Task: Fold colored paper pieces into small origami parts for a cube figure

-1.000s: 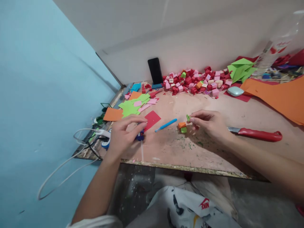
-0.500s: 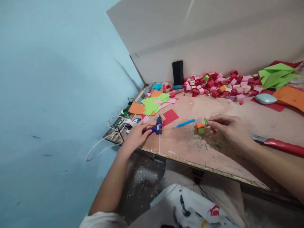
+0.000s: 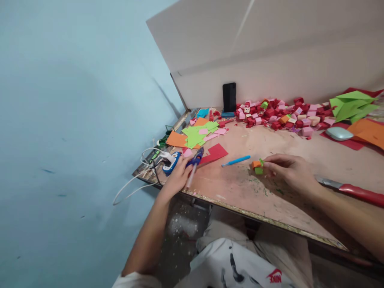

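Note:
My left hand point(image 3: 177, 177) is closed around the handle of a blue glue gun point(image 3: 197, 156), whose pale glue stick point(image 3: 191, 178) sticks out at the back towards the table edge. Between thumb and fingertips, my right hand point(image 3: 289, 171) pinches a small green piece point(image 3: 261, 162). Just left of those fingertips sits a small block with an orange part point(image 3: 255, 164) and a green part point(image 3: 258, 171); whether the pinched piece touches it I cannot tell. A blue pen-like tool point(image 3: 237, 161) lies on the table between my hands.
Red and pink small blocks point(image 3: 274, 116) are heaped along the back board, beside a propped black phone point(image 3: 229, 97). Coloured sheets point(image 3: 195, 136) lie at the left, near a blue-and-white power strip point(image 3: 171, 163) with cables. A red-handled cutter point(image 3: 360, 194) is beside my right forearm.
The glue gun has turned in my left hand, its glue stick now slanting down to the left. My right hand's green piece has come closer to the orange and green block. The view has shifted slightly.

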`<state>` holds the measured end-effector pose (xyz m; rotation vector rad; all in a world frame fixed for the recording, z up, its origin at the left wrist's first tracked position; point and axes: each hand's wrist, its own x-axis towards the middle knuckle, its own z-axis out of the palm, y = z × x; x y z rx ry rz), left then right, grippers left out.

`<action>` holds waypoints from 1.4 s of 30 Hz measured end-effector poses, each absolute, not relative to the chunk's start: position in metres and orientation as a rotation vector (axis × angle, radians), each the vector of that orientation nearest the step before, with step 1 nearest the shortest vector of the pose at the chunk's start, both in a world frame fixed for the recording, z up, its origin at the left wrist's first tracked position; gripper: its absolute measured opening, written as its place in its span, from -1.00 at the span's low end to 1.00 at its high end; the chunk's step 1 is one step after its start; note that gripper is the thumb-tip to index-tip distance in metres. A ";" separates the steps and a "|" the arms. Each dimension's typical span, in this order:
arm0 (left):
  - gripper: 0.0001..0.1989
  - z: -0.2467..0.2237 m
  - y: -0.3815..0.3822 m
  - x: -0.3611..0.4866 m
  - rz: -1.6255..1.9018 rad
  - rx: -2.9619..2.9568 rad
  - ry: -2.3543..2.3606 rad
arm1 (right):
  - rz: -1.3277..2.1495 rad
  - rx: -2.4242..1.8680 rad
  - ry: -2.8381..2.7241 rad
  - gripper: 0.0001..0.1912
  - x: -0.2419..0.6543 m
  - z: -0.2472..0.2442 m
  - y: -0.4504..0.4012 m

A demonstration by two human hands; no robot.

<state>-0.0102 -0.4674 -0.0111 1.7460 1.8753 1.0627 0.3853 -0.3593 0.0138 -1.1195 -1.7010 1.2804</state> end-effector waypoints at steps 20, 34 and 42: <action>-0.64 -0.018 -0.498 -0.007 1.519 1.009 1.275 | 2.088 -0.681 -1.224 -0.62 0.244 -0.010 -0.379; -0.70 -0.016 -0.495 -0.008 1.281 1.064 1.245 | 2.155 -0.630 -1.211 -0.75 0.254 -0.014 -0.375; -0.69 -0.016 -0.492 -0.010 1.211 1.178 1.232 | 2.151 -0.616 -1.243 -0.78 0.256 -0.015 -0.375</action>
